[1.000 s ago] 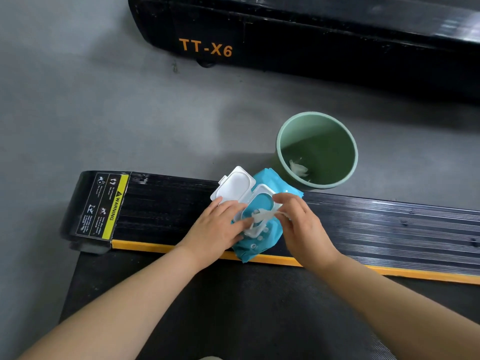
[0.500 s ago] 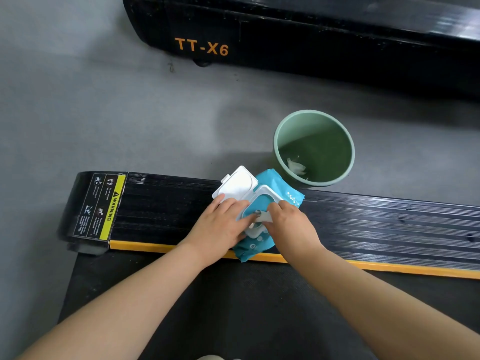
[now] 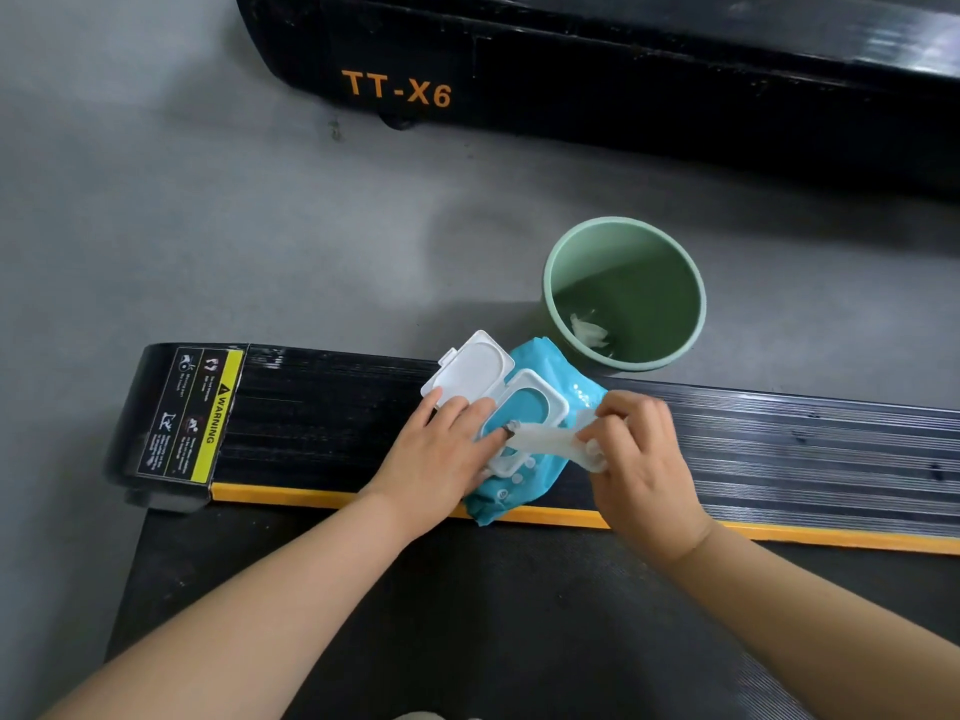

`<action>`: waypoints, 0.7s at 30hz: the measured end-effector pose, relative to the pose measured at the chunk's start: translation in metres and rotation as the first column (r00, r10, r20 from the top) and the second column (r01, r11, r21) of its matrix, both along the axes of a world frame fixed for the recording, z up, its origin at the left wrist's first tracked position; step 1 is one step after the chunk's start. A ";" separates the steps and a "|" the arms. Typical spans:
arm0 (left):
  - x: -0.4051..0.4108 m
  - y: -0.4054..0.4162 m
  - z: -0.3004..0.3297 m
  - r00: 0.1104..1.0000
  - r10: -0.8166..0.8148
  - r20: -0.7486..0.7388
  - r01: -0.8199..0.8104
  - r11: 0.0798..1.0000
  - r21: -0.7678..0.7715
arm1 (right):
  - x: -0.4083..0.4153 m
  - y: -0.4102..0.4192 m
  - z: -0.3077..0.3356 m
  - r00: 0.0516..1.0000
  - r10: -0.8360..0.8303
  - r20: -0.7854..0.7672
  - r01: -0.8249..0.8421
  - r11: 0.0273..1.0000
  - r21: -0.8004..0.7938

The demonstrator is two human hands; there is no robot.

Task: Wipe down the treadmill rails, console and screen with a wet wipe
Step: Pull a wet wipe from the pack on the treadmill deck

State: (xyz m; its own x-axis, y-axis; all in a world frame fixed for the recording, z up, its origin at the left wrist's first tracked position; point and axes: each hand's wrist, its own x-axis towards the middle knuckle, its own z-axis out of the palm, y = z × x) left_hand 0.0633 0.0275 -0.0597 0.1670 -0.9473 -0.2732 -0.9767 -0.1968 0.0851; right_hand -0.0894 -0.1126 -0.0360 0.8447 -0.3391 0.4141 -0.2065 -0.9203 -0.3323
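A blue pack of wet wipes [image 3: 566,387] lies on the black ribbed side rail [image 3: 779,449] of the treadmill, its white lid [image 3: 470,368] flipped open. My left hand [image 3: 441,454] presses flat on the pack beside the opening, fingers straight. My right hand [image 3: 639,454] pinches a white wet wipe [image 3: 545,439] that stretches from the opening toward the right.
A green bin [image 3: 696,304] with a crumpled white wipe inside stands on the grey floor just behind the rail. A second black treadmill marked TT-X6 [image 3: 571,85] runs across the back. A warning sticker [image 3: 200,413] marks the rail's left end. The belt [image 3: 415,615] lies below my arms.
My right hand has moved right from the pack's opening, drawing the wipe out with it. My left hand stays pressed on the pack.
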 end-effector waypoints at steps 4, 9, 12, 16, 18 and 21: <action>-0.002 -0.001 0.003 1.000 0.003 -0.001 -0.003 1.000 0.022 | -0.006 0.003 0.004 0.998 -0.036 0.045 0.036 0.999 0.002; -0.002 0.000 0.000 0.999 0.017 -0.042 -0.018 1.000 -0.014 | 0.000 0.005 -0.006 0.970 0.094 -0.225 -0.081 0.995 0.066; -0.001 0.001 0.002 0.999 0.026 -0.046 -0.027 0.999 -0.026 | 0.001 0.011 -0.016 0.902 0.072 -0.426 -0.034 0.995 0.098; -0.001 0.001 0.002 1.000 -0.009 -0.023 0.009 1.000 -0.004 | 0.011 0.024 -0.016 0.851 -0.046 -0.524 0.143 0.979 0.147; -0.001 0.001 0.000 1.000 -0.024 0.005 0.024 1.000 0.018 | 0.016 0.022 -0.018 0.839 -0.074 -0.540 0.120 0.991 0.051; 0.001 -0.003 0.002 1.000 -0.005 0.003 0.004 1.000 0.018 | 0.015 0.018 -0.016 0.884 -0.007 -0.466 0.003 1.000 -0.009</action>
State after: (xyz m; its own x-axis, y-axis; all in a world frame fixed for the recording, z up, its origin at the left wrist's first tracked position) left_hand 0.0640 0.0250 -0.0575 0.1636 -0.9429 -0.2901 -0.9779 -0.1939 0.0787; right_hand -0.0742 -0.0945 -0.0520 0.9391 -0.3426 -0.0248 -0.3410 -0.9207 -0.1897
